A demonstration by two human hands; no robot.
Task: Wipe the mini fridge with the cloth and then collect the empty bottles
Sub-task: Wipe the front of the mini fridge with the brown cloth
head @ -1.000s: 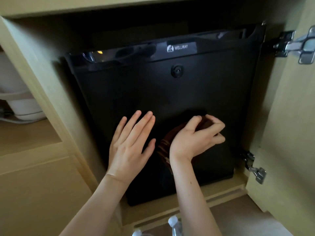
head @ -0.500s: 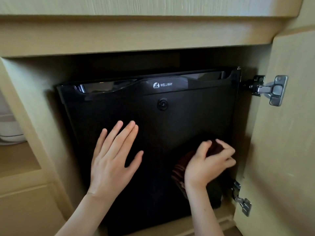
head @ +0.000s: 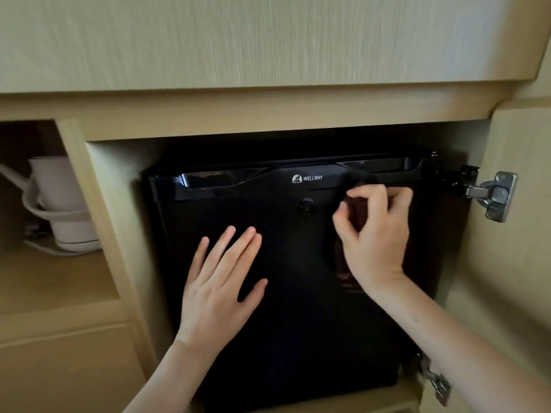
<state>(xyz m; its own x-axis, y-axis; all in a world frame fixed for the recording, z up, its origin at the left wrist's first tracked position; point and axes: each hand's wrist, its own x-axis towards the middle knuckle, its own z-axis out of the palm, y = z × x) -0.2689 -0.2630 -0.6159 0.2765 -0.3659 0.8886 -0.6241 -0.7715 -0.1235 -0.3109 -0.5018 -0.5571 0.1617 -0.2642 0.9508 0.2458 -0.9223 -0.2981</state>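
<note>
A black mini fridge with a WELLWAY label sits inside a light wooden cabinet. My left hand lies flat and spread on the middle of the fridge door. My right hand holds a dark brown cloth against the upper right part of the door, just below the top handle strip. Most of the cloth is hidden under that hand and blends into the dark door. No bottles are in sight.
The cabinet door stands open at the right, on metal hinges at top and near the bottom. A white kettle sits on its base in the open shelf at the left. A wooden panel spans above.
My right hand has carried the cloth from the lower right of the fridge door up to its upper right. The view tilted upward. My left hand stays flat on the door.
</note>
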